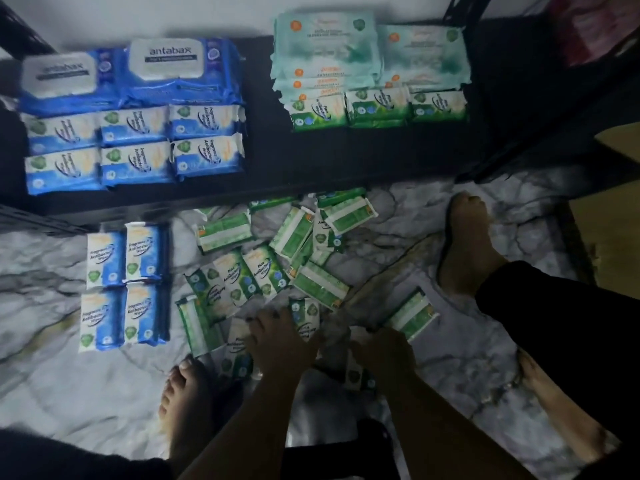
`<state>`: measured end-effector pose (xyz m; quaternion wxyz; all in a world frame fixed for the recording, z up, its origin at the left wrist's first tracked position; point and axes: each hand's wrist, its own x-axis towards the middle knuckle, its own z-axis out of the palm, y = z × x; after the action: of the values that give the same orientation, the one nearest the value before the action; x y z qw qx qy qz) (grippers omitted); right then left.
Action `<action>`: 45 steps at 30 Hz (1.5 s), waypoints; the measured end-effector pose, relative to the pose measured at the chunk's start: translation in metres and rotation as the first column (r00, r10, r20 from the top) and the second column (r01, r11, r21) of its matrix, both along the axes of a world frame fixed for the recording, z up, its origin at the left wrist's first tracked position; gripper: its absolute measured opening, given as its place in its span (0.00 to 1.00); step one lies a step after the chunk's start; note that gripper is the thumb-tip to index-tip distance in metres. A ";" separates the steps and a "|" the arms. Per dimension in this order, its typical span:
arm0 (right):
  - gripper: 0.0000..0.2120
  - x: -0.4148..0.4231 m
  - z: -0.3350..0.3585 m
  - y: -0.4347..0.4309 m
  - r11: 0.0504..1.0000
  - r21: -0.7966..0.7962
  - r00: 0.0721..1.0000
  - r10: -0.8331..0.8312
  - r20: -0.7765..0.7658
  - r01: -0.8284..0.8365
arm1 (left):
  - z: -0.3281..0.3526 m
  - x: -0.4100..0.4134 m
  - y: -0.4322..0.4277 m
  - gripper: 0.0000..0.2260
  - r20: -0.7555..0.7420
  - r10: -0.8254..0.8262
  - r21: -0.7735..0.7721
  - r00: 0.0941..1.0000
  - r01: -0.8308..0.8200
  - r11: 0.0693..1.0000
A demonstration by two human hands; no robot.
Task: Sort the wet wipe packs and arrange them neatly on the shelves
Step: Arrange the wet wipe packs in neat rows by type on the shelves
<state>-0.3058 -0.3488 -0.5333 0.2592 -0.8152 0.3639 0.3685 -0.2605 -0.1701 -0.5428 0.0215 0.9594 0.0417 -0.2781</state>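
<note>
On the shelf [266, 150] I count two big blue packs [162, 64], six small blue packs [135, 143], two stacks of pale packs [325, 50] and three small green packs [377, 107]. On the floor [52, 306] four blue floor packs [124, 289] sit in a square. Beside them the green heap [277, 258] overlaps too much to count. Dim light blurs both my hands. My left hand [277, 341] lies palm down, fingers spread, on the heap's near edge, and I cannot tell whether it grips anything. My right hand [382, 351] curls round the near end of a tilted green pack [412, 315], fingertips hidden.
</note>
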 end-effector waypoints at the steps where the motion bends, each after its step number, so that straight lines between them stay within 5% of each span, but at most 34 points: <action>1: 0.26 0.000 0.000 0.001 1.000 0.005 1.000 0.003 0.015 -0.003 | 0.000 0.001 0.000 0.43 0.003 0.002 -0.018 1.000 -0.002 1.000; 12: 0.26 0.021 0.048 -0.010 0.951 0.183 0.956 -0.271 0.111 0.248 | 0.040 0.010 0.014 0.40 -0.096 0.076 -0.296 0.992 -0.102 0.950; 15: 0.28 0.035 0.081 -0.009 0.906 0.265 0.902 -0.386 0.195 0.330 | 0.057 0.012 0.018 0.30 -0.112 0.127 -0.437 0.986 -0.163 0.885; 17: 0.29 0.045 0.105 -0.008 0.839 0.334 0.821 -0.516 0.243 0.429 | 0.079 0.013 0.018 0.20 -0.151 0.177 -0.522 0.973 -0.230 0.821; 21: 0.40 0.061 0.102 -0.019 0.673 0.532 0.673 -0.701 0.237 0.514 | 0.119 0.017 0.021 0.17 -0.152 0.234 -0.680 0.960 -0.273 0.681; 25: 0.23 0.064 0.172 -0.010 0.499 0.720 0.580 -0.798 0.166 0.481 | 0.154 0.027 0.020 0.28 -0.138 0.274 -0.771 0.952 -0.276 0.573; 28: 0.25 0.064 0.203 -0.013 0.495 0.744 0.546 -0.811 0.210 0.450 | 0.180 0.039 0.017 0.35 -0.094 0.272 -0.802 0.958 -0.235 0.549; 31: 0.24 0.064 0.220 -0.023 0.468 0.746 0.452 -0.857 0.250 0.475 | 0.204 0.052 0.014 0.27 0.008 0.274 -0.832 0.962 -0.145 0.535; 36: 0.17 0.057 0.273 -0.032 0.569 0.653 0.366 -0.822 0.437 0.499 | 0.233 0.066 0.008 0.21 0.021 0.308 -0.894 0.951 -0.120 0.431; 40: 0.37 0.078 0.211 -0.074 0.694 0.560 0.444 -0.720 0.533 0.453 | 0.248 0.067 0.000 0.10 -0.046 0.414 -0.967 0.909 -0.145 0.211; 42: 0.33 0.090 0.176 -0.094 0.586 0.676 0.396 -0.807 0.438 0.448 | 0.250 0.066 -0.006 0.09 -0.081 0.411 -0.972 0.908 -0.162 0.167; 45: 0.17 0.074 0.246 -0.064 0.412 0.789 0.329 -0.901 0.281 0.455 | 0.253 0.059 -0.018 0.11 -0.029 0.392 -0.974 0.920 -0.114 0.195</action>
<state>-0.2318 -0.4129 -0.2871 0.7428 -0.5094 0.4337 -0.0254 -0.2018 -0.1882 -0.2903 0.6550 0.7449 0.0178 -0.1257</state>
